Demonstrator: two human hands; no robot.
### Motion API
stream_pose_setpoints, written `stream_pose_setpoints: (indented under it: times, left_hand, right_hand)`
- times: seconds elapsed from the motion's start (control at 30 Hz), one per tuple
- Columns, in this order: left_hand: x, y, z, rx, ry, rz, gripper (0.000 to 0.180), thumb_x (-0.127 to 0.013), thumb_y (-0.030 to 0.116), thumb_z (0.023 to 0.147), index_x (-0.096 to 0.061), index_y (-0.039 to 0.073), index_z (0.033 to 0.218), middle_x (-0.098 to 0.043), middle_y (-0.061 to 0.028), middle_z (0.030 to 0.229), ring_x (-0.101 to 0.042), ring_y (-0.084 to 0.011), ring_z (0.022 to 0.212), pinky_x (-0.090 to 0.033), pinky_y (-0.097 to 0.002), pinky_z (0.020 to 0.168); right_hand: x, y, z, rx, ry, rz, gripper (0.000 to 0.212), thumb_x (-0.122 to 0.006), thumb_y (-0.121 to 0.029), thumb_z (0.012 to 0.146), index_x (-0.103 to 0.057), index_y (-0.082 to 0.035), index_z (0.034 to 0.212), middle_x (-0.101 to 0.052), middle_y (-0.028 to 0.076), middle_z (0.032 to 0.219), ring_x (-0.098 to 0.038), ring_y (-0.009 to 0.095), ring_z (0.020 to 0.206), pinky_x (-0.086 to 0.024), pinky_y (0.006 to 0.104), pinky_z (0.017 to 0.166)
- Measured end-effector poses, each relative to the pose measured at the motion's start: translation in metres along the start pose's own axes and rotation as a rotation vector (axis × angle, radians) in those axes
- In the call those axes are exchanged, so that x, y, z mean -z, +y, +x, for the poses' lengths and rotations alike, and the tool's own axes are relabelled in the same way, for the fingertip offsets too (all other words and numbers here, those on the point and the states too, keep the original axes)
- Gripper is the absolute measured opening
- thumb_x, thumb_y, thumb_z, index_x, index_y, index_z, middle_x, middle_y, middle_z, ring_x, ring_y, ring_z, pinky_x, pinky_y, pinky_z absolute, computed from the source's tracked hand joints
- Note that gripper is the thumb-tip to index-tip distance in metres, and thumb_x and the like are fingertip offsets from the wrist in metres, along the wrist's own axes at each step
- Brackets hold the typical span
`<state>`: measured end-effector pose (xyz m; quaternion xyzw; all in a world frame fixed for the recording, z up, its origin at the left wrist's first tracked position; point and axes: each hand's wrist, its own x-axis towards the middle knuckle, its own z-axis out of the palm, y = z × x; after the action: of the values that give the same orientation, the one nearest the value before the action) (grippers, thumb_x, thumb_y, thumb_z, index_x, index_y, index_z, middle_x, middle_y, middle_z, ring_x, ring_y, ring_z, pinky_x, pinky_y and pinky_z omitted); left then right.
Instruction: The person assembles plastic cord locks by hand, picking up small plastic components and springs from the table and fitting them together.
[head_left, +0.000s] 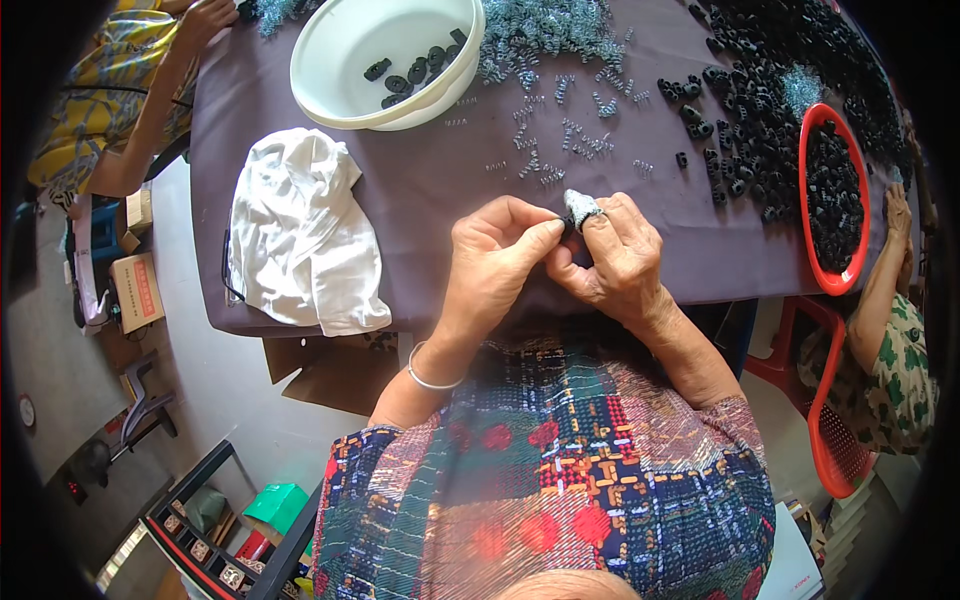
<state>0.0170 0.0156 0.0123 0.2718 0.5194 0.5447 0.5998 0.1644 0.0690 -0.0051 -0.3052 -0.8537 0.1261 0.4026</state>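
Observation:
Close together over the near side of the table, my two hands meet around a small black part. Thumb and index finger of my left hand are closed in a pinch on it. Curled fingers make up my right hand, whose index finger wears a whitish wrap beside the part. What the right fingers grip is hidden. Just beyond my hands lie loose metal springs, with a big heap of springs farther back. Black plastic pieces are piled to the right.
A white basin with several black pieces stands at the far left, and a white cloth lies nearer. On the right is a red basin full of black pieces. Other people's arms show at both sides; a red chair stands right.

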Motion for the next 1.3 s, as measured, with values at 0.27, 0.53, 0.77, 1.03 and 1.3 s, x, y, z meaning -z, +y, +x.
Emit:
stream_pose_setpoints:
  times: [0.27, 0.53, 0.77, 1.03, 1.3]
  left_hand:
    - [0.002, -0.002, -0.002, 0.023, -0.008, -0.056, 0.008, -0.062, 0.002, 0.090, -0.062, -0.005, 0.094, -0.067, -0.0083, 0.083, -0.064, -0.0122, 0.074, -0.053, -0.0245, 0.068]
    - [-0.001, 0.000, -0.005, -0.006, -0.034, -0.003, 0.012, -0.062, 0.007, 0.091, -0.061, -0.002, 0.099, -0.068, -0.0108, 0.092, -0.068, -0.0164, 0.080, -0.055, -0.0276, 0.074]
    - [-0.001, 0.033, -0.009, -0.365, 0.106, 0.222, 0.012, -0.061, -0.005, 0.088, -0.061, -0.002, 0.100, -0.066, -0.0071, 0.093, -0.065, -0.0126, 0.084, -0.053, -0.0229, 0.076]
    - [0.029, 0.078, 0.036, -0.934, 0.592, 0.883, 0.010, -0.068, 0.002, 0.086, -0.066, 0.001, 0.096, -0.068, -0.0070, 0.089, -0.062, -0.0136, 0.080, -0.049, -0.0283, 0.071]
    - [0.045, 0.078, 0.063, -0.818, 0.622, 1.116, 0.016, -0.073, 0.007, 0.080, -0.068, 0.004, 0.095, -0.068, -0.0111, 0.093, -0.063, -0.0266, 0.091, -0.047, -0.0375, 0.084]
  right_hand:
    - [0.004, -0.002, 0.001, -0.019, -0.047, 0.053, 0.034, -0.070, -0.008, 0.063, -0.060, 0.006, 0.093, -0.057, 0.015, 0.079, -0.058, 0.030, 0.067, -0.051, 0.0374, 0.058]
    - [0.050, 0.044, -0.009, -0.214, 0.168, -0.309, 0.018, -0.070, 0.003, 0.068, -0.064, 0.002, 0.084, -0.059, 0.013, 0.085, -0.059, 0.029, 0.077, -0.050, 0.0377, 0.064]
    - [0.062, 0.065, -0.006, -0.271, 0.087, -0.501, 0.019, -0.075, -0.010, 0.068, -0.062, -0.005, 0.080, -0.056, 0.008, 0.084, -0.056, 0.026, 0.081, -0.044, 0.0384, 0.069]
    - [0.054, 0.065, -0.009, -0.195, 0.016, -0.437, 0.017, -0.073, -0.013, 0.070, -0.062, -0.007, 0.081, -0.057, 0.005, 0.087, -0.056, 0.023, 0.083, -0.040, 0.0361, 0.071]
    - [0.071, 0.089, 0.010, -0.241, 0.076, -0.615, 0.025, -0.074, -0.015, 0.071, -0.066, -0.007, 0.093, -0.061, 0.004, 0.103, -0.055, 0.023, 0.095, -0.044, 0.0379, 0.076]
